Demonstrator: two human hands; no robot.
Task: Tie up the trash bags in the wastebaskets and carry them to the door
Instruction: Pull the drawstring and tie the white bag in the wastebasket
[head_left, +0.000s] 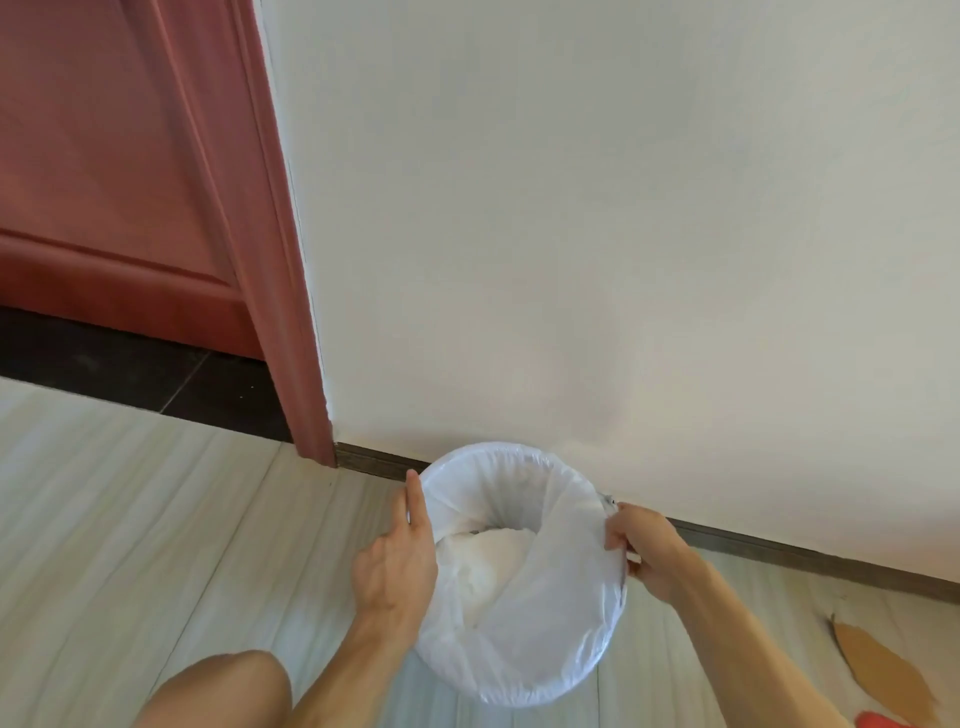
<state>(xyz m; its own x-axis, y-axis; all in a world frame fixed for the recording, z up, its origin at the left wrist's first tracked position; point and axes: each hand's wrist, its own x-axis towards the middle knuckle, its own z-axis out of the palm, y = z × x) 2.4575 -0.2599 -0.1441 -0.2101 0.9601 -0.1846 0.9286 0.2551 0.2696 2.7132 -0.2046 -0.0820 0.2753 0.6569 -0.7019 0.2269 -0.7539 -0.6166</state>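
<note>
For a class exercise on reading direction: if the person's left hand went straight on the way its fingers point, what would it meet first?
Probably the dark baseboard at the foot of the white wall, though depth is unclear. The left hand lies along the trash bag, fingers aimed there.

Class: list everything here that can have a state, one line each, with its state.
trash bag: untied, open, lining the wastebasket
wastebasket: upright, beside wall
left hand: touches bag rim, grip unclear
right hand: pinches bag edge
door: appears shut
</note>
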